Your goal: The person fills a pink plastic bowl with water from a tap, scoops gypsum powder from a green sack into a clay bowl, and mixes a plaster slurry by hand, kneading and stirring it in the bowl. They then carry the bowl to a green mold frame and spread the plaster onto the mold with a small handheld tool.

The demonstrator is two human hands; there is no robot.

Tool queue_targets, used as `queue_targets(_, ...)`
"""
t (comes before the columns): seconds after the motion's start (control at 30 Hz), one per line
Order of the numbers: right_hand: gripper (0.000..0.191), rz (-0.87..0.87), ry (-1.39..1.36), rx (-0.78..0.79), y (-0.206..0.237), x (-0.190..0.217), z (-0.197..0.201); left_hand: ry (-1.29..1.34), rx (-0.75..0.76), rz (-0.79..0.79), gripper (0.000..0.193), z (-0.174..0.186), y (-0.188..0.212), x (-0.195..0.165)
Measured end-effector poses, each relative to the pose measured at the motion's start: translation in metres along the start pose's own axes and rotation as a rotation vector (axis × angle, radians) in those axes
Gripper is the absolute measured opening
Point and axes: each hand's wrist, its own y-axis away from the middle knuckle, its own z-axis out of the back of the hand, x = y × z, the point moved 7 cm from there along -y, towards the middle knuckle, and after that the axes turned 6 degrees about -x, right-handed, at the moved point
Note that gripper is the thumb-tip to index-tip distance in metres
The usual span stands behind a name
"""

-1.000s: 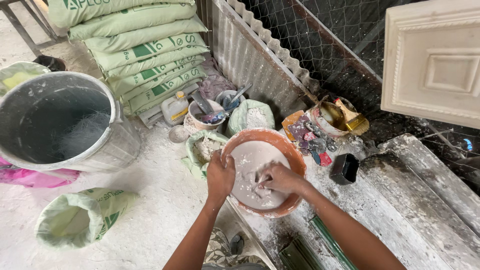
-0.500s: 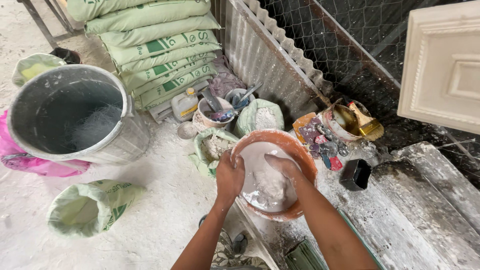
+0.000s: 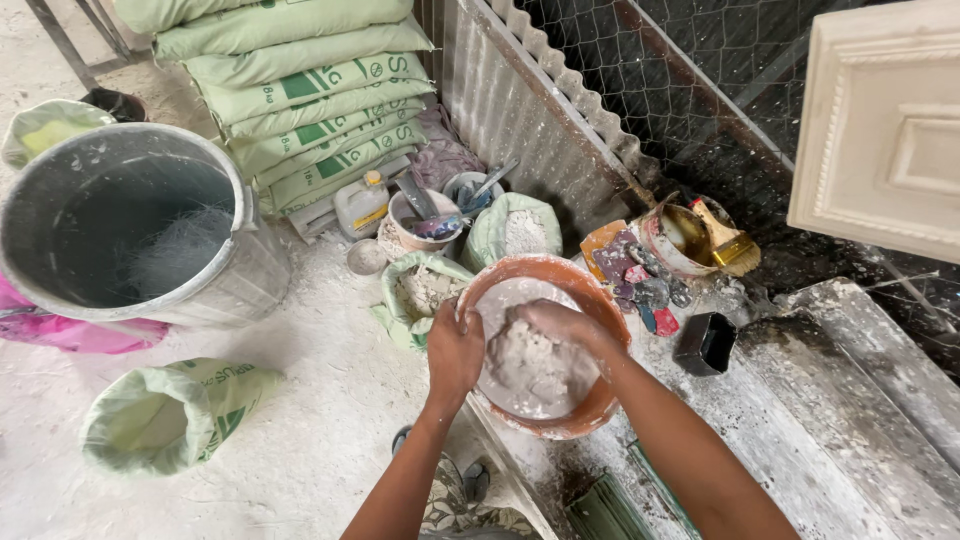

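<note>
An orange-brown bowl [image 3: 590, 290] rests on the edge of a plaster-covered bench, with a lump of white plaster paste [image 3: 530, 368] inside it. My left hand [image 3: 455, 350] grips the bowl's near-left rim. My right hand [image 3: 565, 325] reaches into the bowl, fingers curled down onto the paste and coated in white.
A large grey metal drum [image 3: 130, 240] stands at the left, with stacked green sacks [image 3: 300, 90] behind it. Open sacks of white powder [image 3: 160, 415] lie on the floor. Small tubs with tools [image 3: 425, 215], a tin with a brush [image 3: 690, 235] and a black cup [image 3: 705, 343] surround the bowl. A white moulded panel [image 3: 885, 130] hangs at the right.
My right hand has worked through the paste in the bowl and gathered it into a lump. The view has shifted a little; my left hand stays on the rim.
</note>
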Motion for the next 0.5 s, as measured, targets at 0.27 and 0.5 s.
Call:
queue_targets(0.27, 0.039, 0.079, 0.440, 0.025, 0.081, 0.062, -0.037, 0.030, -0.007, -0.015, 0.029, 0.002, 0.001, 0.000)
queue_targets(0.5, 0.032, 0.380, 0.559, -0.103, 0.116, 0.068, -0.047, 0.025, -0.010, -0.048, 0.031, 0.004, 0.002, -0.002)
